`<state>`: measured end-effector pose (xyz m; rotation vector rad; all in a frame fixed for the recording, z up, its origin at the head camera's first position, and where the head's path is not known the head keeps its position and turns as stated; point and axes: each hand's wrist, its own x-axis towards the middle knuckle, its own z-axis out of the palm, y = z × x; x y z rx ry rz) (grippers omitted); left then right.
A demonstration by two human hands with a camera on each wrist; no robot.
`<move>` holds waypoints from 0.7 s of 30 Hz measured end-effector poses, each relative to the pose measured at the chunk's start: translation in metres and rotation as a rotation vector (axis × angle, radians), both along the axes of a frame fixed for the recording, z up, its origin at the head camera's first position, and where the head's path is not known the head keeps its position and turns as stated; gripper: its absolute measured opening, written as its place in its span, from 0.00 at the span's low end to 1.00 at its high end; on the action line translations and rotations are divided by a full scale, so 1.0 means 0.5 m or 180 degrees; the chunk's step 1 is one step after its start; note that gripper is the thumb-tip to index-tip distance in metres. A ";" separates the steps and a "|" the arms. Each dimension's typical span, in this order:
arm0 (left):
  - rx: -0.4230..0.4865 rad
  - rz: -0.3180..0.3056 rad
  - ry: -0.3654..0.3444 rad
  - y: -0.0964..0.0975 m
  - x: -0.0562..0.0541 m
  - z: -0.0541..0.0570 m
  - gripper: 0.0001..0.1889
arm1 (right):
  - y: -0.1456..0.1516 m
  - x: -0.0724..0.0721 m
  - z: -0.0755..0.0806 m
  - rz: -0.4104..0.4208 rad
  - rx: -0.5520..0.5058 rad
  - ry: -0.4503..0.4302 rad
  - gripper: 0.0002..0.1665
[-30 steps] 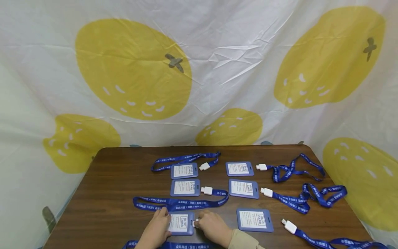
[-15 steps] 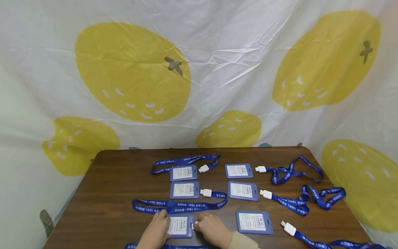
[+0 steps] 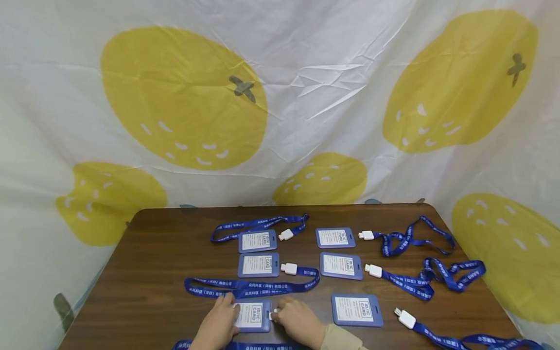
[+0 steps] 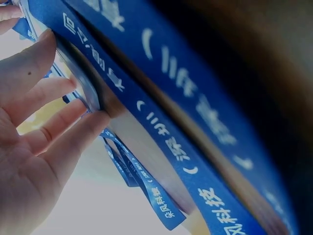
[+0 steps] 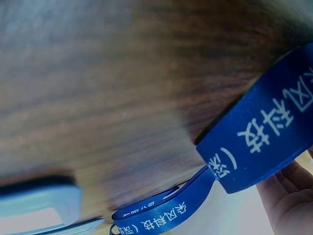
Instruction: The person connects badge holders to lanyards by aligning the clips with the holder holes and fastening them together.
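Observation:
At the front of the table, my left hand (image 3: 217,321) grips a blue card holder (image 3: 253,316) by its left end. Its fingers lie at the far edge and its thumb at the near one. In the left wrist view, the fingertips meet the holder's edge (image 4: 88,85). From the right, my right hand (image 3: 302,322) pinches a white lanyard clip (image 3: 273,315) right at the holder's slotted end; fingers hide most of the clip. A blue printed lanyard (image 3: 262,346) runs along the front, beneath the hands. The right wrist view shows lanyard strap (image 5: 264,122) beside the right hand.
Behind the hands lie two more card holders (image 3: 258,265) and lanyards (image 3: 245,287). To the right are three holders (image 3: 357,310), each beside a lanyard with a white clip (image 3: 407,318). A fruit-print curtain (image 3: 306,121) hangs behind the brown table (image 3: 144,272).
Both hands keep nearly the same places at the card holder and clip. The head view shifts slightly down and then back up.

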<state>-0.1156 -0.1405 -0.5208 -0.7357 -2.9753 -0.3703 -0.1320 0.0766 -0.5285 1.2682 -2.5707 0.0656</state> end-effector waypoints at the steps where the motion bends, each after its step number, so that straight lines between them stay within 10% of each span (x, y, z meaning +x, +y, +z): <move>1: -0.0010 -0.0007 0.0001 0.000 -0.001 0.000 0.21 | 0.000 0.000 0.001 0.0008 0.0009 0.0002 0.08; 21: -0.0018 -0.0111 0.0063 -0.004 -0.002 -0.002 0.21 | -0.003 0.000 0.008 0.0008 0.0205 -0.0026 0.13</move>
